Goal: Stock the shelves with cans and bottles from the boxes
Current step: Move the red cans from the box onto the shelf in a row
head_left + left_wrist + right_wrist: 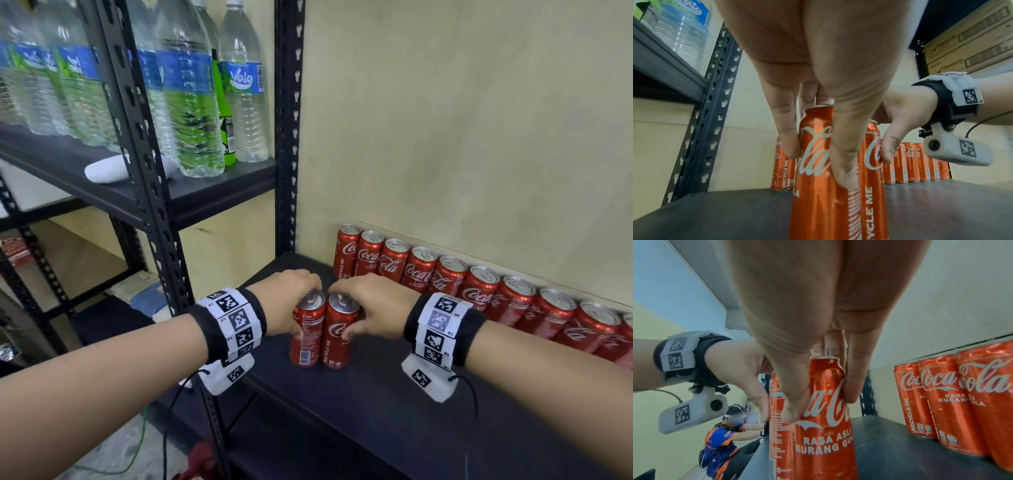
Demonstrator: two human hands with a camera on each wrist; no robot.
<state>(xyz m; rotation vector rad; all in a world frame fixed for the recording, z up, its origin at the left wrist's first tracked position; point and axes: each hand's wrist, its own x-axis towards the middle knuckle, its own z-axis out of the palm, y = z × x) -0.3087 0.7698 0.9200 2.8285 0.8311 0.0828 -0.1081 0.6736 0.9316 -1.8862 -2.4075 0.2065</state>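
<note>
- Two red cans are being stood upright, side by side and touching, near the front left part of the dark shelf point(394, 404)
- Open shelf surface is being left in front of the pair and between it and the row of cans point(479, 291) lined along the back wall
- The black upright post point(287, 137) is standing just behind and left of the pair; the shelf's left edge is lying close beside the left can point(306, 339)
- The left can is being gripped near its top by the left hand point(291, 301), fingers curled round it
- The right can point(337, 342) is being gripped the same way by the right hand point(373, 305), thumb on the front
- Water bottles point(191, 102) are being kept on the upper shelf
</note>
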